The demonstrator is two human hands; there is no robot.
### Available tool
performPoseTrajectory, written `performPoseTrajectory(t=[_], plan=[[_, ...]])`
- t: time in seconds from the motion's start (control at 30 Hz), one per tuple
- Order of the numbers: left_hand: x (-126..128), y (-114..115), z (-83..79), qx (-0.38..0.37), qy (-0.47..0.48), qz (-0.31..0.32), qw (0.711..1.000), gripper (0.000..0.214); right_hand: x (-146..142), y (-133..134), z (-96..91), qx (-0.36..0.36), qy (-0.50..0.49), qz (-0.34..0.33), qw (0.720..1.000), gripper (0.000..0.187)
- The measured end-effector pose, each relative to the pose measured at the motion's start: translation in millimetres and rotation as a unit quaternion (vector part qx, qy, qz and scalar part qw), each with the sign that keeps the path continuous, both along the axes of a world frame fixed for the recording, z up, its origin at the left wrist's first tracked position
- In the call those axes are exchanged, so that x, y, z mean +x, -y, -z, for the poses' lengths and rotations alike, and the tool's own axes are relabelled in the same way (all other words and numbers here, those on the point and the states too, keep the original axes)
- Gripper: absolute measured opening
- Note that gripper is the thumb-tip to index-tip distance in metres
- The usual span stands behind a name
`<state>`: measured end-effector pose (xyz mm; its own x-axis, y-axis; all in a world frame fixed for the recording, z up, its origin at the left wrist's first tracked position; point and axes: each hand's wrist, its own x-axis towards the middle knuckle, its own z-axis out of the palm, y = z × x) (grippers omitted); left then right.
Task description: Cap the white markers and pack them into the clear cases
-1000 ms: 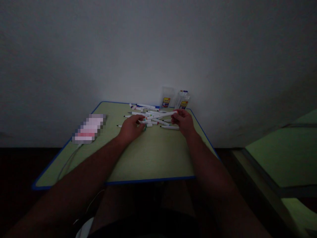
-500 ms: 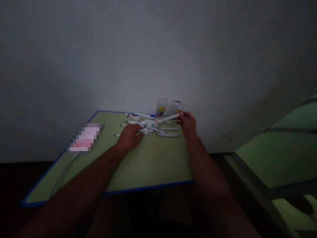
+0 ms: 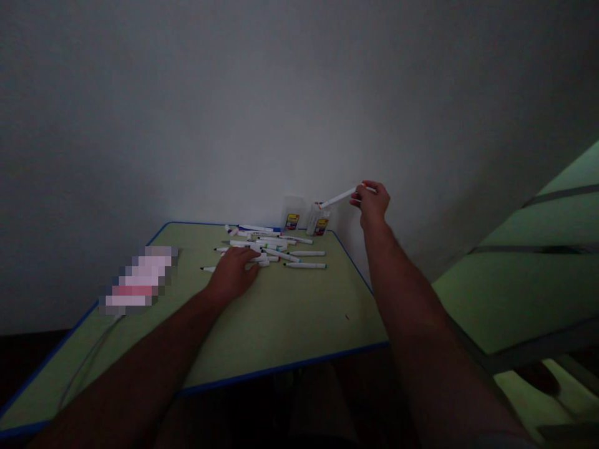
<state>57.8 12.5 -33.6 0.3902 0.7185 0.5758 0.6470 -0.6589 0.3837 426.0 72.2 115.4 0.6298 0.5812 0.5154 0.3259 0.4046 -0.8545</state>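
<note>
My right hand (image 3: 373,202) is raised above the table's far right corner, pinching one white marker (image 3: 337,197) that points left toward two clear plastic cases (image 3: 305,220) standing against the wall. My left hand (image 3: 233,272) rests palm down on the green table (image 3: 281,312), its fingers lying on the near edge of a pile of several white markers (image 3: 271,245). The lighting is dim.
A blurred pink and white object (image 3: 135,280) lies on the table's left side, with a thin cable (image 3: 88,358) running toward the near edge. A second green table (image 3: 524,287) stands to the right. A plain wall is just behind the table.
My right hand has lifted the marker off the pile and moved it up and right, above the cases. My left hand has stayed on the pile. The view has tilted.
</note>
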Motion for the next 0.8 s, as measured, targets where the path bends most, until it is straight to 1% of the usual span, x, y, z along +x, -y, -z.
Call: performPoseTrajectory(t=[0.13,0.27,0.37,0.5,0.67,0.8], plan=[[-0.8,-0.4,0.1,-0.001,0.002,0.004,1.0,0.034,6.9,-12.1,-17.5,-0.021,0.029,0.036,0.999,0.019],[-0.7,-1.9,1.9,-0.008,0.001,-0.002,1.0,0.033,6.0,-23.5,-21.7,-0.058,0.083,0.064,0.993,0.02],[-0.1,-0.8,0.9,-0.009,0.005,0.0,1.0,0.031,4.4,-32.3,-17.3,-0.089,0.142,0.073,0.983,0.024],[0.5,1.0,-0.3,-0.008,0.013,0.007,1.0,0.03,4.0,-43.5,-6.0,-0.133,0.233,0.07,0.961,0.028],[0.4,-1.1,3.5,-0.013,0.013,0.001,1.0,0.029,3.3,-53.9,8.9,-0.176,0.312,0.054,0.932,0.021],[0.6,-1.8,4.8,-0.009,0.01,0.003,1.0,0.029,-0.4,-56.0,16.7,-0.21,0.378,0.078,0.898,0.02]])
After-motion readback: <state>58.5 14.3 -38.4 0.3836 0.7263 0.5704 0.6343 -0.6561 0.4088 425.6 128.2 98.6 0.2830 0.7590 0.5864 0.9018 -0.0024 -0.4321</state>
